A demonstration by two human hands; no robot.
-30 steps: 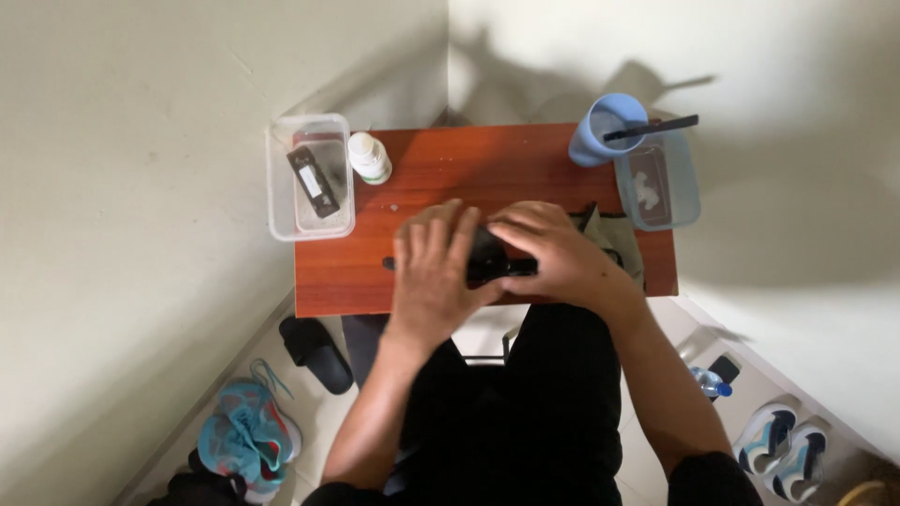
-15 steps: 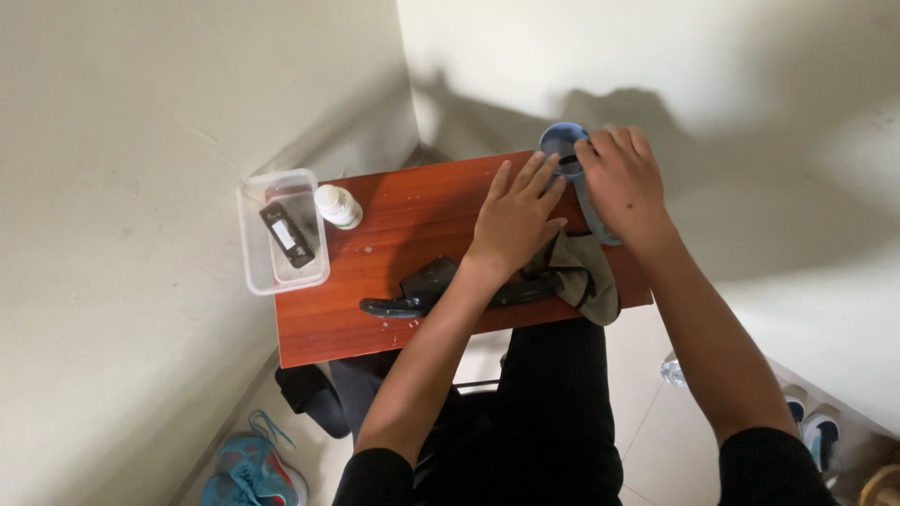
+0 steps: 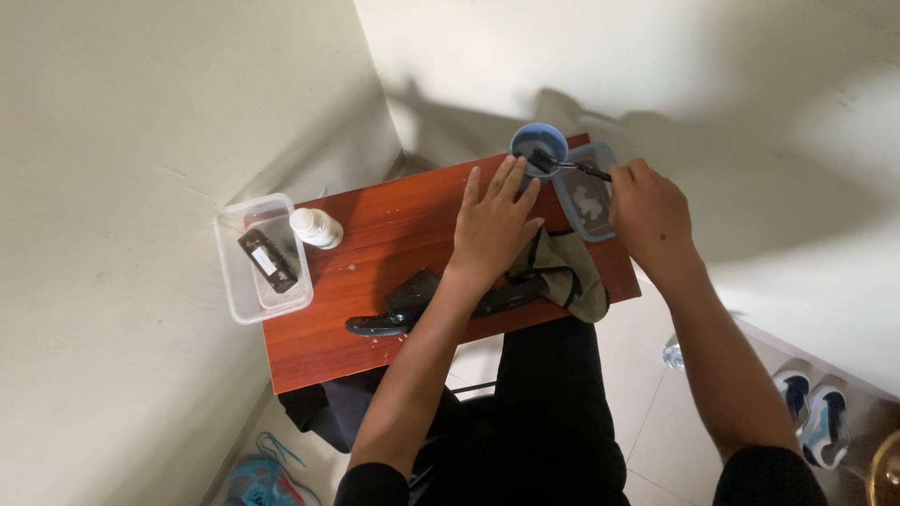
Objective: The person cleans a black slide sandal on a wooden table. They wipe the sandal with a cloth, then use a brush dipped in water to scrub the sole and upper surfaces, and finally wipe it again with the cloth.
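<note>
Brush [image 3: 568, 167]: light, stiff, thin; pinched at handle end by right hand [image 3: 649, 217], bristles in blue cup [image 3: 538, 145]. Left hand [image 3: 491, 225] flat, open, on table [image 3: 394, 225].

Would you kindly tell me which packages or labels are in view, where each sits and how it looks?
Small bottle: white, round, at the table's left end.
Clear tub: rectangular, beside the bottle, holding a black bar.
Label: small white rectangle on that black bar.
</note>
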